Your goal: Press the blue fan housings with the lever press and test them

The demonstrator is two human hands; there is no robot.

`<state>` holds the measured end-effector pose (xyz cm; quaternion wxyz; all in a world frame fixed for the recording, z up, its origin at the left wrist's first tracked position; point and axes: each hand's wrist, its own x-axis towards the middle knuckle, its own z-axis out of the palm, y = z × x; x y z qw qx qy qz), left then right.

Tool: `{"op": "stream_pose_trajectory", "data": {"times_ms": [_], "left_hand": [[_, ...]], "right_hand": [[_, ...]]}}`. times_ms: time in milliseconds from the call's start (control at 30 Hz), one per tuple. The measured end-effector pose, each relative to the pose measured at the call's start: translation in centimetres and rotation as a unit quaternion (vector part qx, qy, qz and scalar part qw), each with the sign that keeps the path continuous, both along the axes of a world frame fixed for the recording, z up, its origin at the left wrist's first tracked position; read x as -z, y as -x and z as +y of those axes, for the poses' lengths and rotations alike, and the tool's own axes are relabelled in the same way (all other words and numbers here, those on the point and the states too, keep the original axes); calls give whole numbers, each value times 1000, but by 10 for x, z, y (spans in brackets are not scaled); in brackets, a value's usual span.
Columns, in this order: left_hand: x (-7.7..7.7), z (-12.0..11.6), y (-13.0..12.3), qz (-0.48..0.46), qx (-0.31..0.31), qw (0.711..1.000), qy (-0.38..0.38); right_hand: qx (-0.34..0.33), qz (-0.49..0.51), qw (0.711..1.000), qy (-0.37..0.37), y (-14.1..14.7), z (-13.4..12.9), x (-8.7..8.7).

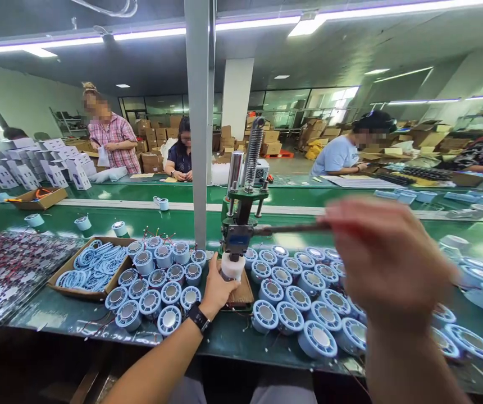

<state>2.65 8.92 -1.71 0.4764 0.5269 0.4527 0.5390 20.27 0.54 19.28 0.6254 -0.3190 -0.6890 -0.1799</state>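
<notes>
A hand-lever press (238,233) stands in front of me on the green bench. My right hand (387,252), blurred by motion, is closed around the grip of its lever (292,228), which sticks out level to the right. My left hand (217,289), with a black band on the wrist, curls its thumb and fingers around a round part under the white press head (232,266). That part is mostly hidden by the hand. Light-blue round housings with silver discs (169,293) stand close by on the left, and more blue housings (296,297) are on the right.
A cardboard box of blue rings (98,264) sits left, beside a pile of wired parts (14,275). A grey post (199,123) rises behind the press. Beyond the conveyor (157,216), several people work near white boxes (51,163). Loose wires lie near the bench's front edge.
</notes>
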Motion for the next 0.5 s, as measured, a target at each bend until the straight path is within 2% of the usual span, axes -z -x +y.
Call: {"op": "stream_pose_trajectory", "data": {"times_ms": [67,133,167,233,267,333,400,500], "left_hand": [[-6,0,-1,-2,5,1000,6],[-13,0,-2,-4,9,1000,9],[-15,-2,-2,-5,11,1000,10],[-19,-10,-1,-3,14,1000,11],[-20,-16,1,-2,15,1000,11],[-22,-35,8,10,16,1000,15],[-25,-58,17,37,12,999,31],[-27,-94,31,75,13,996,55]], "right_hand": [[-28,-3,997,66,-5,55,-58],[-41,4,991,129,-6,105,-93],[-36,3,989,146,-6,123,-101],[-13,-9,989,147,-6,139,-99],[-4,-12,990,138,-5,135,-89],[4,8,993,121,-2,107,-50],[-5,50,987,150,6,60,10],[-56,75,956,277,30,-10,115]]}}
